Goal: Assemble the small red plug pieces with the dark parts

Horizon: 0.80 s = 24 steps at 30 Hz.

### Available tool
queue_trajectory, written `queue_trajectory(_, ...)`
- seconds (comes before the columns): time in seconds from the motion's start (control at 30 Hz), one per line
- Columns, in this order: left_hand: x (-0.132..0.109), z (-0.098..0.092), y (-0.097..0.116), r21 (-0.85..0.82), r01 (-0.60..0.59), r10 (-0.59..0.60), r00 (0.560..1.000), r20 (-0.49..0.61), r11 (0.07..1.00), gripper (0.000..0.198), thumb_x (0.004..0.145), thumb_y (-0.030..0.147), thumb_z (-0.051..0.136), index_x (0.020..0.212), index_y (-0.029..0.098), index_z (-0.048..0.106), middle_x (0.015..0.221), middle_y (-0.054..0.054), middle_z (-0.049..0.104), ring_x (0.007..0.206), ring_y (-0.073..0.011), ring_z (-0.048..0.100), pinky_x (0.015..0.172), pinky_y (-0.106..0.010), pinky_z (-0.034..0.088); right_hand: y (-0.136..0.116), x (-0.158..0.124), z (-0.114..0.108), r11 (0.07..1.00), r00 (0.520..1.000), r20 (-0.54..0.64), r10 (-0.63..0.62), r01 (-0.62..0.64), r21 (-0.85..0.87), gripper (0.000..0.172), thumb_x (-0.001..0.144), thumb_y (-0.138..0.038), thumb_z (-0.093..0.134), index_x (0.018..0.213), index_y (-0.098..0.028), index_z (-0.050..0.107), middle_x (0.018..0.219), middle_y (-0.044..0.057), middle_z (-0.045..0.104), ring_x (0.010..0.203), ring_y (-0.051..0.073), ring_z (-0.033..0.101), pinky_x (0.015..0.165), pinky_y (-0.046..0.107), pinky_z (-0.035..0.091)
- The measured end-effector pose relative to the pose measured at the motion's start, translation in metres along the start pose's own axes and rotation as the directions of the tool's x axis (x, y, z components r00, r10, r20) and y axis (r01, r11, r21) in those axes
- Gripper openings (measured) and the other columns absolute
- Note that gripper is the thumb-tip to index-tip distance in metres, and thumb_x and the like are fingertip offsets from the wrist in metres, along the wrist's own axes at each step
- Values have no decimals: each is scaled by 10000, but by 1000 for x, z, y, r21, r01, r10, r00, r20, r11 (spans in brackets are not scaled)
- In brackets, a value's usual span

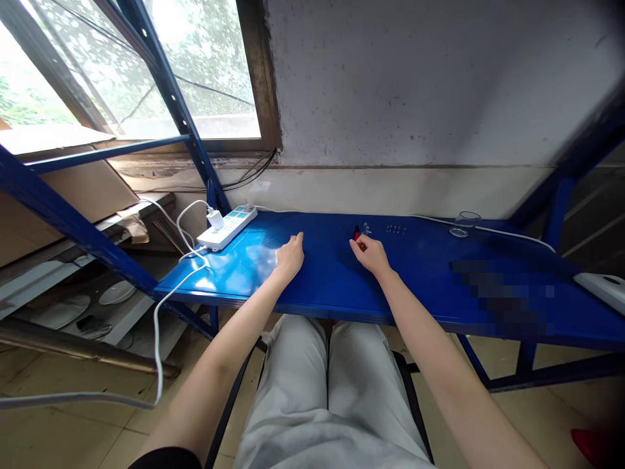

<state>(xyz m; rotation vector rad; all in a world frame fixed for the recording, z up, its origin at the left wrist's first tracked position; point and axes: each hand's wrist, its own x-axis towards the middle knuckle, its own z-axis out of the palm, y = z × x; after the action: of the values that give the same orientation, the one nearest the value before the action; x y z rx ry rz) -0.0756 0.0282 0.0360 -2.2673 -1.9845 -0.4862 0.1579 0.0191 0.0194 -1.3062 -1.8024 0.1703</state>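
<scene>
I sit at a blue metal table (420, 273). My left hand (291, 254) rests on the tabletop with its fingers curled under, and nothing shows in it. My right hand (370, 252) lies a little to the right, fingers pinched together next to a small red and black object (356, 232); whether it grips that object I cannot make out. Beyond the right hand lie a tiny clear part (366, 228) and a short row of small dark pieces (396, 229).
A white power strip (227, 227) with a plugged-in charger and white cable lies at the table's left end. A small clear glass dish (464, 223) stands at the back right, a white device (603, 287) at the far right edge. Blue shelf struts rise on both sides.
</scene>
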Motion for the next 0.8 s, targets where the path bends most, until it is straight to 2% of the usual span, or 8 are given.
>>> queue_trajectory(0.13, 7, -2, 3, -94, -51, 48, 998, -33, 994, 402, 851, 73, 332, 1163, 191, 557, 1110, -112, 606, 979, -225, 602, 802, -321, 461, -3, 0, -1, 1000, 1000, 13, 21, -21, -17, 354, 857, -466, 399, 606, -216, 396, 515, -12, 451, 469, 112, 413, 486, 243, 293)
queue_trajectory(0.23, 14, -1, 12, -326, -96, 57, 990, -127, 940, 329, 858, 110, 366, 1043, 180, 629, 1003, -97, 650, 935, -212, 608, 805, -314, 455, -6, 0, -2, 997, 997, 37, 62, -60, -54, 361, 863, -489, 370, 631, -218, 423, 548, 0, 481, 500, 124, 438, 515, 249, 320)
queue_trajectory(0.3, 19, 2, 22, -561, -119, 23, 984, -175, 819, 277, 872, 170, 398, 993, 169, 648, 873, -78, 671, 799, -178, 621, 740, -286, 465, -7, 0, -1, 995, 995, 59, 86, -83, -58, 350, 866, -501, 362, 691, -217, 470, 591, 10, 516, 537, 134, 469, 537, 252, 341)
queue_trajectory(0.37, 23, 7, 33, -780, -113, -17, 987, -157, 616, 256, 874, 222, 427, 993, 155, 644, 792, -59, 666, 600, -123, 586, 610, -246, 460, -8, 1, 0, 995, 992, 75, 99, -96, -39, 330, 868, -500, 365, 806, -214, 517, 660, 19, 560, 582, 144, 503, 556, 252, 357)
queue_trajectory(0.43, 25, 12, 43, -911, -97, -23, 993, -116, 401, 251, 865, 244, 454, 1010, 137, 629, 794, -55, 661, 458, -73, 511, 498, -220, 422, -8, 2, 2, 994, 991, 87, 105, -105, -8, 337, 876, -493, 357, 960, -211, 522, 752, 30, 596, 630, 153, 533, 575, 252, 371)
queue_trajectory(0.5, 24, 17, 51, -966, -78, -5, 997, -82, 248, 243, 853, 238, 475, 1006, 121, 623, 803, -58, 659, 401, -48, 473, 449, -209, 395, -9, 3, 3, 994, 990, 96, 103, -106, 25, 371, 893, -483, 323, 1084, -209, 485, 847, 46, 612, 689, 163, 558, 598, 255, 384)
queue_trajectory(0.63, 18, 22, 55, -995, -12, 37, 999, -8, 103, 242, 834, 246, 513, 1009, 117, 618, 828, -66, 662, 410, -43, 499, 434, -195, 379, -12, 2, 4, 996, 990, 114, 83, -87, 26, 385, 919, -482, 239, 1049, -212, 480, 863, 50, 608, 721, 172, 568, 614, 253, 379)
queue_trajectory(0.8, 10, 22, 52, -998, 37, 85, 996, 41, 49, 273, 822, 281, 538, 1035, 125, 607, 873, -81, 666, 439, -50, 530, 406, -178, 326, -14, 1, 5, 999, 994, 102, 49, -49, -7, 385, 926, -483, 201, 883, -219, 479, 748, 23, 577, 628, 156, 529, 589, 238, 346)
